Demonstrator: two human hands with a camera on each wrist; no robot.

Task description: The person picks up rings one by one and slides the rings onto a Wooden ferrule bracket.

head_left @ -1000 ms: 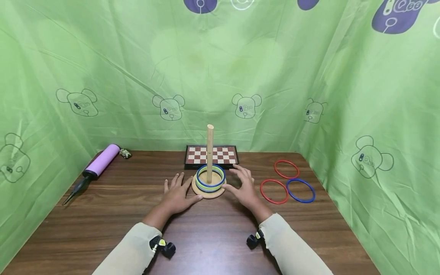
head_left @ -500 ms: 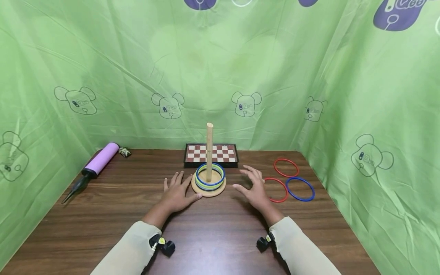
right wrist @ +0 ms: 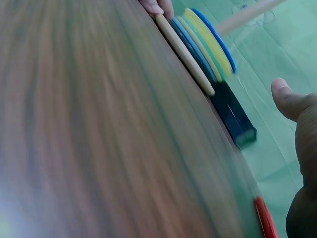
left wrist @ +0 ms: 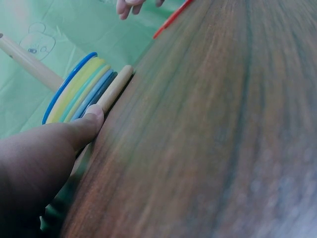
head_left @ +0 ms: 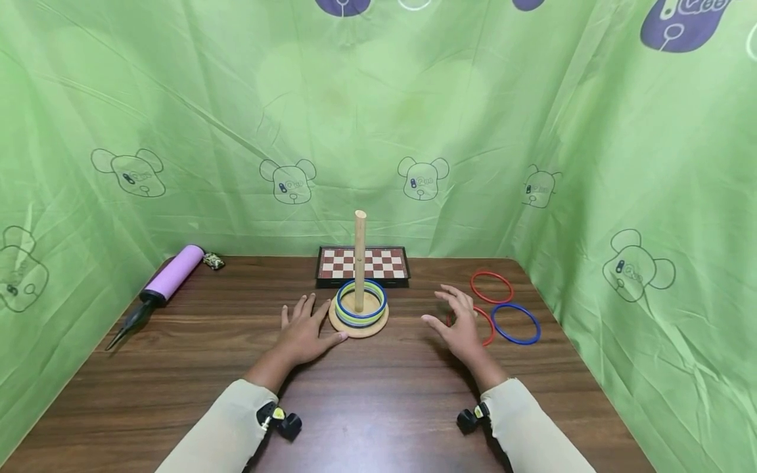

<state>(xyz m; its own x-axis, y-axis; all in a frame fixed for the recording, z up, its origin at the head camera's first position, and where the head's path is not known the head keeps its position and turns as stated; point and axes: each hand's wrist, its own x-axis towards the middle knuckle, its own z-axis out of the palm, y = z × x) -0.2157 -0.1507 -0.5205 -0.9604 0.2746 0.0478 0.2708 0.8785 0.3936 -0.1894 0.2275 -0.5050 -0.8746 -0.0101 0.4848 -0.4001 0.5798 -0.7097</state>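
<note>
A round wooden base (head_left: 359, 333) with an upright wooden peg (head_left: 360, 256) stands mid-table. Stacked around the peg are several rings (left wrist: 79, 89) in blue, yellow, green and darker blue. My left hand (head_left: 301, 338) lies with fingers spread at the base's left side, its thumb against the edge. To the right, my right hand (head_left: 461, 328) is raised with fingers loosely bent and nothing in it. It overlaps a red ring (head_left: 490, 328) lying on the table and partly hides it. A second red ring (head_left: 492, 287) and a blue ring (head_left: 516, 324) lie just beyond that hand.
Behind the base sits a checkered game board (head_left: 386, 264) in a black case. At the far left lie a purple hand pump (head_left: 177, 272) and a small patterned bundle (head_left: 213, 261). Green printed cloth (head_left: 361, 98) encloses the table (head_left: 378, 407) at back and sides.
My right hand has moved away from the ring stack to the right, over the nearer red ring. My left hand stays at the base; the stacked rings look the same.
</note>
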